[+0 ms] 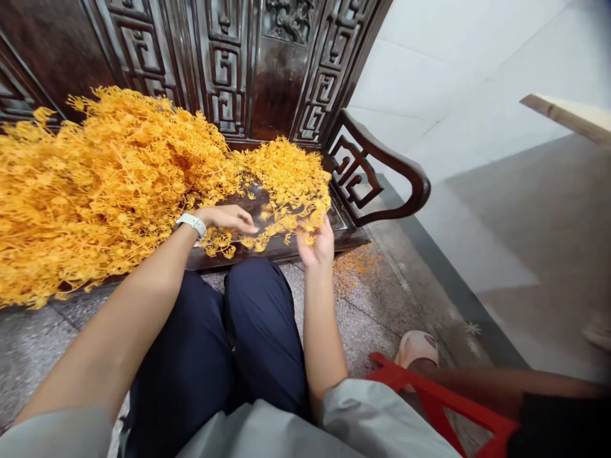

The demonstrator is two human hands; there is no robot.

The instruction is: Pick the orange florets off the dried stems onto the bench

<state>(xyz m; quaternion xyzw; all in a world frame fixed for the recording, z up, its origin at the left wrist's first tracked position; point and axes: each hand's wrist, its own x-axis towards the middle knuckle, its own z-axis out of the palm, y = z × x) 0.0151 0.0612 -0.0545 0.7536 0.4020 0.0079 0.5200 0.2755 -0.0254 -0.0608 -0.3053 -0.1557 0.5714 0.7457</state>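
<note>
My right hand (pixel 319 243) is closed around a bunch of small yellow plastic-looking flower pieces (pixel 312 210) near the bench's right end. Some blossoms on thin stems dangle over its fingers. My left hand (pixel 231 218), with a white watch on the wrist, hovers over the front of the bench seat with its fingers stretched toward the right. Loose yellow sprigs (pixel 260 242) trail just below and beside its fingertips. A smaller heap of yellow flower pieces (pixel 286 166) lies behind both hands. The left thumb is hidden.
A large yellow heap (pixel 109 184) covers the left of the dark carved wooden bench (pixel 281 95). Its curved armrest (pixel 415 191) rises at right. Orange bits (pixel 358 267) lie on the floor. A red stool (pixel 443 407) and another person's sandalled foot (pixel 417 348) are at lower right.
</note>
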